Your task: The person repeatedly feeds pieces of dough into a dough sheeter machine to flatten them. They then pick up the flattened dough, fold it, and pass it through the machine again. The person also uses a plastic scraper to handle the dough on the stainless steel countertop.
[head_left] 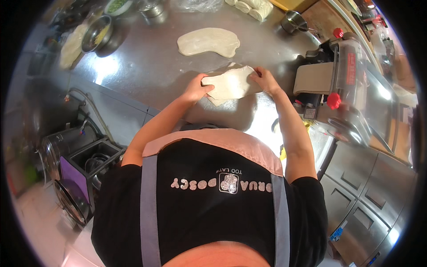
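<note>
A folded sheet of dough (232, 84) is stretched between my two hands above the steel worktop (150, 66). My left hand (196, 88) grips its left end, thumb on top. At the upper right edge, my right hand (265, 80) pinches the dough between thumb and fingers. Part of the sheet hangs below, its lower corner near the worktop. Beyond my hands a second, long curved piece of dough (208, 41) lies flat on the steel, apart from the held sheet.
At the right stands a dough sheeter (347, 76) with red knobs and a sheet of dough (313, 78) on its near side. A metal pot (293, 21) and dough rolls (257, 10) are at the back. A metal bowl (96, 35) is at the left, beside more dough (72, 46).
</note>
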Demonstrator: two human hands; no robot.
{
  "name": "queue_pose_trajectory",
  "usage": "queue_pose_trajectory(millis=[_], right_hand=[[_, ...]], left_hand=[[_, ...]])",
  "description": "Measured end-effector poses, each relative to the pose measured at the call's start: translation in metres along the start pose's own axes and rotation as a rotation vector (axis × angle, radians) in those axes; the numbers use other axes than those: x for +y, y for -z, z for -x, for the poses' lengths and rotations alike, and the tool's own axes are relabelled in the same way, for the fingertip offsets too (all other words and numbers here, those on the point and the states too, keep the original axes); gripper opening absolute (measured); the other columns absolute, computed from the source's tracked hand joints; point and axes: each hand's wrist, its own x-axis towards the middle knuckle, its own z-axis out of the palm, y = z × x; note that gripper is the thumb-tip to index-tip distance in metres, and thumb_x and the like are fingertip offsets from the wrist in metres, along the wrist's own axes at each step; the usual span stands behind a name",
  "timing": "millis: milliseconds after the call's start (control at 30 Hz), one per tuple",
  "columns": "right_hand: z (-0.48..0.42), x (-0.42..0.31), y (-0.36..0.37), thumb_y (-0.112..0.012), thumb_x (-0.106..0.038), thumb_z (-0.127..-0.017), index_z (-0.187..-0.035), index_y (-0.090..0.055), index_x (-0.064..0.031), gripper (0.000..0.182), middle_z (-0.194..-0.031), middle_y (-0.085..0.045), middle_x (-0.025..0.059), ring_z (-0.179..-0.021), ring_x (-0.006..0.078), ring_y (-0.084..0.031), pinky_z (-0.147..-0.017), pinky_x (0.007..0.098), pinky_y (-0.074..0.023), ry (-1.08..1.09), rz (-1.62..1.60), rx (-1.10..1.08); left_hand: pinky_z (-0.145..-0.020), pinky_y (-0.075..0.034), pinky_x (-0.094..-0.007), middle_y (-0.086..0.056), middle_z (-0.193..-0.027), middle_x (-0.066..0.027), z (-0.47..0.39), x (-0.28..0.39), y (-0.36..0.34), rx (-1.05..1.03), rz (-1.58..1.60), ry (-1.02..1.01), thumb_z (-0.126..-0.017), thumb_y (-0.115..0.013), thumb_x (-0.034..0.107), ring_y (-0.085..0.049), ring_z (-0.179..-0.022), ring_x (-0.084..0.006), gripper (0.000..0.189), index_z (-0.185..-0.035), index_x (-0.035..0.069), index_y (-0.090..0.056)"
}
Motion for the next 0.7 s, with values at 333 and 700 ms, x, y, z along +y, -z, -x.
queue_pose_trajectory(millis=[333,700], right_hand=[[-0.044,-0.013,0.016,-0.064,-0.019,-0.080,-0.110,-0.059,-0.0006,0.036,-0.095,-0.063,0.0083,-0.087,0.0175,-0.057,-0.081,0.0304,-0.0453,0.061,0.155,-0.255],[0.000,-0.032,0.023,-0.060,0.006,-0.069,-0.088,-0.058,-0.0089,0.023,-0.095,-0.059,0.0048,-0.092,0.0227,-0.058,-0.083,0.0319,-0.0450,0.692,0.472,0.145]], left_hand=[[-0.065,-0.053,-0.0307,-0.059,-0.100,-0.0100,0.011,0.004,0.004,0.056,0.115,0.049,-0.080,-0.065,0.004,-0.060,-0.083,-0.0172,0.038,-0.115,0.001,-0.050],[-0.081,-0.042,-0.0350,-0.055,-0.094,-0.0038,0.044,0.036,-0.003,0.062,-1.047,-1.196,-0.068,-0.056,0.009,-0.055,-0.093,-0.0217,0.018,-0.085,0.010,-0.059]])
